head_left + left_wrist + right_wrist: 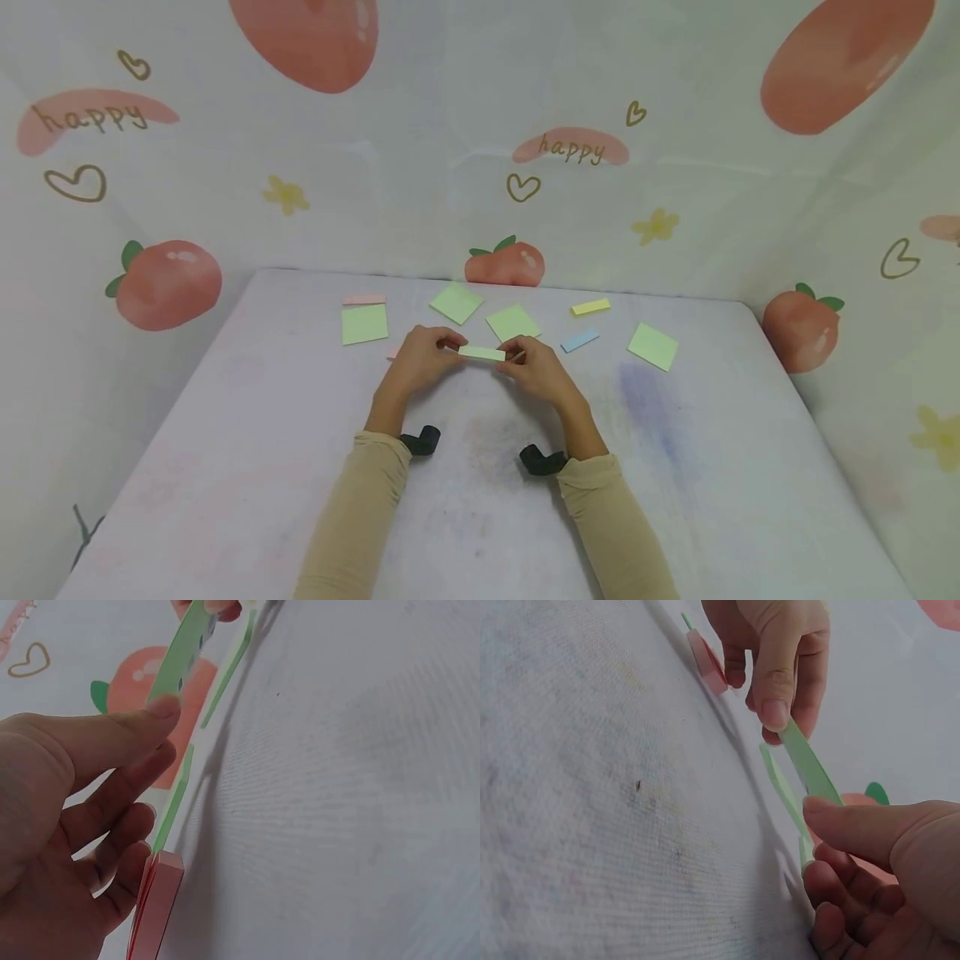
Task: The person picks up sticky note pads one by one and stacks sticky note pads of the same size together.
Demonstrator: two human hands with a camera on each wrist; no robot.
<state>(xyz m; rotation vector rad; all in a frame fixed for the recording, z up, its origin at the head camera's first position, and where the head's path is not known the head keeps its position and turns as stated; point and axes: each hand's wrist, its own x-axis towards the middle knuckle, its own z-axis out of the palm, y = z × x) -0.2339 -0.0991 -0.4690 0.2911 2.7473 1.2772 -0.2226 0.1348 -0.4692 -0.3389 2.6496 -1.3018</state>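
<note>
Item 1, folded green strip (482, 353): you are holding it just above the worktop (675, 467), level between both hands, near the middle of the surface and toward its far half. In the wrist views it is showing edge-on as a narrow green band.

Item 2, left hand (422, 360): your thumb and fingers are pinching the strip's left end; the thumb (127, 727) is pressing on top, the other fingers curling beneath.

Item 3, right hand (538, 368): it is pinching the strip's right end in the same manner, thumb (855, 821) over, fingers curled under.

Item 4, square green notes lying flat on the worktop: one (364, 324) at far left, two (456, 302) (513, 323) just beyond your hands, one (652, 346) well to the right.

Item 5, narrow folded pieces: a pink one (363, 298) lying beyond the leftmost square, a yellow one (590, 307) and a blue one (579, 340) lying to the right of your hands, apart from each other.

Item 6, a folded pink piece (154, 907) is resting on the worktop just beside your left hand.

Item 7, beige sleeves (352, 517) are covering both forearms, each with a black wrist mount (420, 440).

Item 8, a backdrop (480, 125) printed with peaches, hearts and "happy" is surrounding the worktop.
</note>
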